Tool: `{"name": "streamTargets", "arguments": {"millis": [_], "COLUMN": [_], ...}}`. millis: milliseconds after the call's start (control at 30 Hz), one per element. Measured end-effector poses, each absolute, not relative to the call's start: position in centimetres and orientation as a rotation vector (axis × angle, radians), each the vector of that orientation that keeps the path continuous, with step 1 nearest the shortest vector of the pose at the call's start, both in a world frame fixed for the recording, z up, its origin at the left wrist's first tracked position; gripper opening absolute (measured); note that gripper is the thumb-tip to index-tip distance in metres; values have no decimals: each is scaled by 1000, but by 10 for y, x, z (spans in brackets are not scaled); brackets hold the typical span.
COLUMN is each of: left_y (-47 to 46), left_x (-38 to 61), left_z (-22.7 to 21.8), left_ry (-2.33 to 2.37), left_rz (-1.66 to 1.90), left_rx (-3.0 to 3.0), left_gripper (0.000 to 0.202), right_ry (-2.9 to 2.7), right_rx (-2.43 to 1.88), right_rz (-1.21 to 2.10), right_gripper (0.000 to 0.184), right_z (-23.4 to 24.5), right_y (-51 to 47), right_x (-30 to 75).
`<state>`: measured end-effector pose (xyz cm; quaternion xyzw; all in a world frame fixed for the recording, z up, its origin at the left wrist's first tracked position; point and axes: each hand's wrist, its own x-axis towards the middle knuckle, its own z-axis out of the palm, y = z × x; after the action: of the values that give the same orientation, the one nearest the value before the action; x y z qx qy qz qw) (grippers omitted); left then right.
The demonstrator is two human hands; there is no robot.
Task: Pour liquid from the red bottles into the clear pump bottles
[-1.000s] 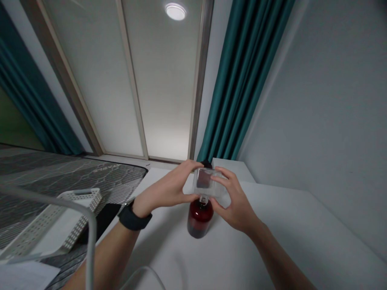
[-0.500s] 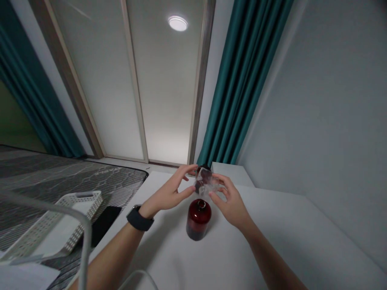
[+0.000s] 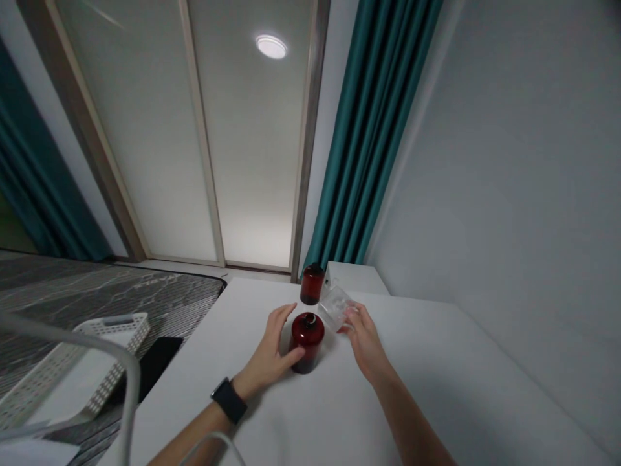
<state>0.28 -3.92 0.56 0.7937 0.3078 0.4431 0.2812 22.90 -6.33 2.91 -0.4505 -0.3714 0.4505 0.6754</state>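
Observation:
My right hand [image 3: 363,336] grips a clear, see-through container [image 3: 334,308] by its right side and holds it tilted over the white table. A dark red glass bottle [image 3: 308,343] with a narrow open neck stands upright below and to the left of it. Around the left side of this bottle, my left hand [image 3: 272,353] has its thumb and fingers spread; the thumb overlaps the bottle's edge, and whether it touches I cannot make out. Farther back stands a second dark red bottle [image 3: 312,285] with a black top.
The white table [image 3: 412,388] runs along the wall on the right. A small white box-like unit [image 3: 361,278] stands at its far end. To the left lie a white perforated basket [image 3: 72,369] and a flat black item [image 3: 160,362]. A grey tube [image 3: 129,388] curves through the left foreground.
My left hand has come away from the clear container and moved down beside the nearer red bottle. The container has shifted right in my right hand, uncovering the rear bottle. The view has turned slightly.

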Motion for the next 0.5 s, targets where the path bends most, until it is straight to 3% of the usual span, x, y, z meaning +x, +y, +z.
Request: {"name": "streamTargets", "arguments": {"millis": [100, 500], "left_y": [-43, -37], "left_x": [10, 25], "left_z": [-9, -14], "left_ry": [784, 753], "left_rz": [1159, 1152], "left_rx": [2138, 1800], "left_gripper": [91, 101], "right_ry": [-734, -641], "right_rx": [-970, -976], "right_rz": [1065, 1135], "right_gripper": [41, 45], "right_z": [20, 8], "right_y": [-68, -71], "right_x": [226, 218]}}
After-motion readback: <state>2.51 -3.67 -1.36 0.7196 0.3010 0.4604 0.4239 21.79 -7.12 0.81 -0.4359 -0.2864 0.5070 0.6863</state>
